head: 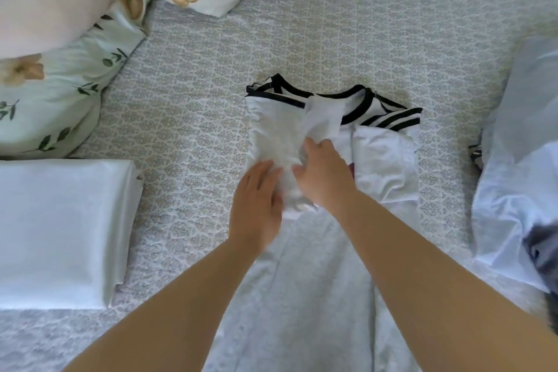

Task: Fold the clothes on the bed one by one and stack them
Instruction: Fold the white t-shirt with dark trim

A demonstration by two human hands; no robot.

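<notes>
On the bed (302, 24), two hands' fingers (262, 169) lie flat on one shirt (383, 160).

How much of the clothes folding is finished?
Done: one folded white piece lies flat on the bed's left side. In hand: the white shirt with black trim in the middle has both sides turned in; the left hand presses its left panel and the right hand works the fabric beside it. Left: an unfolded pile waits at the right edge.
</notes>
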